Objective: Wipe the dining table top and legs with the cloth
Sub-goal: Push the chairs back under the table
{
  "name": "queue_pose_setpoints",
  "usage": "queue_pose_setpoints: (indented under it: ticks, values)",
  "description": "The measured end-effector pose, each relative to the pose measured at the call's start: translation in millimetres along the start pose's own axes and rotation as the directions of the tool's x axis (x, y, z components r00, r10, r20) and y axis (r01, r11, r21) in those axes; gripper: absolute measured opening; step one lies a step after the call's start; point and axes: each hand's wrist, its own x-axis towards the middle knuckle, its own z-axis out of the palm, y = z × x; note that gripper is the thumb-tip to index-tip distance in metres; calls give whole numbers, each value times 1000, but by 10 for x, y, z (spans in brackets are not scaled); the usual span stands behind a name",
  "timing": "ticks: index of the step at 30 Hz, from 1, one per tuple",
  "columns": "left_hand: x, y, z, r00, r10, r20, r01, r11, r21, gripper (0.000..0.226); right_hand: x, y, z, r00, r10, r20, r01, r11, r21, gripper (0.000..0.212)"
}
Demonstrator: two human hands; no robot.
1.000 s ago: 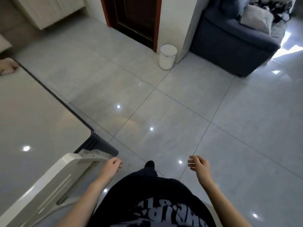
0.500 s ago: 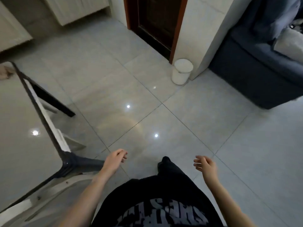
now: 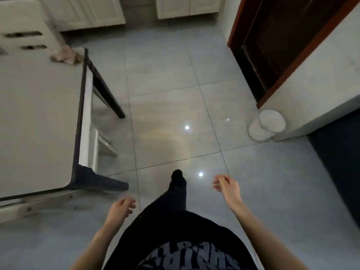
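Dining table [image 3: 39,114]: pale top with a dark rim, occupying the left of the view, near corner close to the person. Table legs: two dark splayed legs in view, one at the far corner [image 3: 106,93] and one at the near corner [image 3: 103,183], both angled out onto the floor. Cloth [image 3: 65,56]: pinkish-beige, crumpled, lying on the table top at its far right corner, touching the rim, well apart from both hands. Left hand [image 3: 119,209]: low beside the person's left hip, fingers loosely curled, holding nothing, near the table's near corner but not touching it. Right hand [image 3: 227,187]: out to the right of the body over the floor, fingers loosely curled inward, holding nothing. Person: standing, dark trousers, dark top with pale lettering, one dark-clad foot [image 3: 177,177] stepped forward onto the tiles. White chair [image 3: 21,26]: at the table's far end, slotted backrest in view, somewhat blurred. A second pale chair [image 3: 39,203]: pushed against the table's near edge. Floor [image 3: 175,84]: glossy grey tiles with small light reflections. White bin [image 3: 266,124]: round, standing on the floor by the wall corner at right. Dark wooden door [image 3: 282,45]: upper right, red-brown frame. Pale cabinets [image 3: 87,10]: along the top edge. Dark blue sofa [image 3: 342,172]: at the right edge, only partly in view.
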Motion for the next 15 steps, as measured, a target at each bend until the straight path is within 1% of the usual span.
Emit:
queue_pose_setpoints:
  ticks: [5, 12, 15]
  values:
    - [424, 478, 184, 999, -33, -27, 32, 998, -56, 23, 713, -446, 137, 1000, -4, 19, 5, 999, -40, 22]
    - [1184, 1797, 246, 1000, 25, 15, -22, 988, -153, 25, 1667, -1198, 231, 1000, -14, -13, 13, 997, -81, 21]
    - [1420, 2367, 246, 1000, 26, -9, -27, 975, -223, 24, 1983, -1549, 250, 1000, -21, -19, 20, 997, -81, 18]
